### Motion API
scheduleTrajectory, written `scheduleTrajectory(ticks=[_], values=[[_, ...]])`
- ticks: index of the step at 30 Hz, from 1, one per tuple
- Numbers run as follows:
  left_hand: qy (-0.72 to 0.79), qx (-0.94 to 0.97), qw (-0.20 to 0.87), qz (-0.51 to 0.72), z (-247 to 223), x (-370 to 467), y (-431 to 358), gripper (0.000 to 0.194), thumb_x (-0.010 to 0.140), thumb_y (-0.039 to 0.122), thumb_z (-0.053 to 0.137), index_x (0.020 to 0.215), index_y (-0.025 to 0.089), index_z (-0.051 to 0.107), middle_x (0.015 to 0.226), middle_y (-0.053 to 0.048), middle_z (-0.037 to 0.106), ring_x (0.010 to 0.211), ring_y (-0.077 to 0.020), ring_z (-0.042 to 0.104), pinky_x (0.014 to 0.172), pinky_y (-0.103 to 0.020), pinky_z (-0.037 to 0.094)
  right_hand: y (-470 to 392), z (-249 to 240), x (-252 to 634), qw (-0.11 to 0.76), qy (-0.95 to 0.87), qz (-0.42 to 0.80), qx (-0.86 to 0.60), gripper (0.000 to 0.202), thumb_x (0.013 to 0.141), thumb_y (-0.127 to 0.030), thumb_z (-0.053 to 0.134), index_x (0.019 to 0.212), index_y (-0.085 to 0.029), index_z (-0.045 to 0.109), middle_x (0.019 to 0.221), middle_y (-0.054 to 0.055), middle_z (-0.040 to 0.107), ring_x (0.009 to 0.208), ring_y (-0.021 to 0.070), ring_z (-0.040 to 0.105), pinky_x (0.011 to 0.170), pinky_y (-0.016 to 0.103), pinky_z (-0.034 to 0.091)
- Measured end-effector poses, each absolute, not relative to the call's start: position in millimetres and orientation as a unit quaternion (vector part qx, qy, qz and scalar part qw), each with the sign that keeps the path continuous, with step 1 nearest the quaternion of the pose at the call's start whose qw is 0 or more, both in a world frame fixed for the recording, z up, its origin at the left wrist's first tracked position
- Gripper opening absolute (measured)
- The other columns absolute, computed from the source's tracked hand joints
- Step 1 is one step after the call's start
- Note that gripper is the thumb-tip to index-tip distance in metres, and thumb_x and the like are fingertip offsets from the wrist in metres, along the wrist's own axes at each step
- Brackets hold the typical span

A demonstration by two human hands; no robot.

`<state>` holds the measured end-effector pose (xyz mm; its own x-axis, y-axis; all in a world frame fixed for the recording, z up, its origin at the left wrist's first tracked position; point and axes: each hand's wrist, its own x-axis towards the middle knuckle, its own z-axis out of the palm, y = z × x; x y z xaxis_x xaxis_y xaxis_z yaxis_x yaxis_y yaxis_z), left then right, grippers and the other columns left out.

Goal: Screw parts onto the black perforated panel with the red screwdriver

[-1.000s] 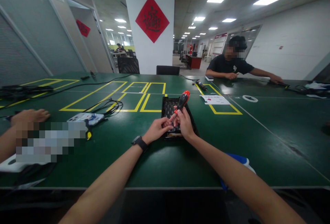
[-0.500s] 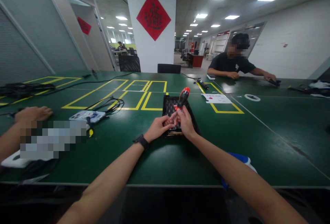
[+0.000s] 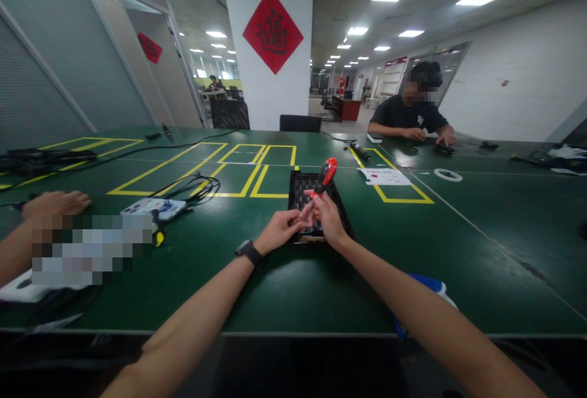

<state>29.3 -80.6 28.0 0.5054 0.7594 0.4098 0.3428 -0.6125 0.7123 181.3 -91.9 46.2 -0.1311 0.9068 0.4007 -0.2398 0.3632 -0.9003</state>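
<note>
A screwdriver (image 3: 327,173) with a red and black handle leans in the fingers of my right hand (image 3: 331,221), its handle up and away from me and its metal shaft slanting down to the left. My left hand (image 3: 279,231), with a dark watch (image 3: 250,254) on the wrist, has thumb and fingers pinched together by the shaft's lower end; what they pinch is too small to make out. Beneath both hands lies a shallow black tray-like case (image 3: 293,185) with a patterned inside, partly covered by the fingers.
At left, another person's hand (image 3: 59,204) rests by a phone (image 3: 156,208) and coiled cables (image 3: 208,185). Yellow tape marks the green table. A paper sheet (image 3: 385,176) and white ring (image 3: 448,175) lie right. A blue and white object (image 3: 428,282) sits under my right forearm. Someone (image 3: 410,118) sits opposite.
My hands and the screwdriver stay nearly in place. The person across the table has drawn an outstretched hand inward, now over a small dark object.
</note>
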Motion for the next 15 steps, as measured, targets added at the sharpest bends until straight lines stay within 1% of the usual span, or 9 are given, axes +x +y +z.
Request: scheduleTrajectory(ticks=[4, 7, 10, 15], values=[[0.331, 0.809, 0.299, 0.383, 30.6, 32.4, -82.6, 0.029, 0.074, 0.041, 0.057, 0.078, 0.012, 0.058, 0.062, 0.003, 0.053, 0.055, -0.0073, 0.044, 0.055, -0.019, 0.037, -94.4, 45.8, 181.4, 0.613, -0.576, 0.451, -0.300, 0.033, 0.084, -0.042, 0.040, 0.106, -0.018, 0.049, 0.059, -0.004, 0.057, 0.038, 0.0046, 0.042, 0.039, 0.017, 0.034], [0.336, 0.800, 0.308, 0.392, 30.1, 34.1, -82.2, 0.030, 0.069, 0.042, 0.062, 0.073, 0.012, 0.057, 0.061, 0.003, 0.053, 0.055, -0.0073, 0.044, 0.054, -0.019, 0.037, -97.1, 46.6, 181.4, 0.613, -0.586, 0.433, -0.305, 0.033, 0.084, -0.041, 0.041, 0.106, -0.018, 0.049, 0.059, -0.004, 0.057, 0.037, 0.0042, 0.041, 0.038, 0.016, 0.033], [0.341, 0.799, 0.311, 0.386, 28.0, 33.5, -80.5, 0.031, 0.071, 0.042, 0.061, 0.070, 0.011, 0.058, 0.061, 0.002, 0.054, 0.055, -0.0075, 0.044, 0.054, -0.019, 0.037, -98.8, 47.9, 180.9, 0.613, -0.591, 0.426, -0.306, 0.033, 0.084, -0.041, 0.042, 0.107, -0.018, 0.048, 0.060, -0.004, 0.057, 0.037, 0.0043, 0.041, 0.038, 0.017, 0.033], [0.335, 0.811, 0.301, 0.374, 26.7, 29.9, -78.5, 0.031, 0.076, 0.041, 0.054, 0.075, 0.010, 0.063, 0.066, -0.001, 0.059, 0.058, -0.0091, 0.048, 0.058, -0.020, 0.038, -97.8, 49.1, 180.6, 0.616, -0.583, 0.440, -0.295, 0.031, 0.084, -0.040, 0.042, 0.106, -0.019, 0.046, 0.059, -0.005, 0.057, 0.036, 0.0041, 0.040, 0.038, 0.016, 0.033]])
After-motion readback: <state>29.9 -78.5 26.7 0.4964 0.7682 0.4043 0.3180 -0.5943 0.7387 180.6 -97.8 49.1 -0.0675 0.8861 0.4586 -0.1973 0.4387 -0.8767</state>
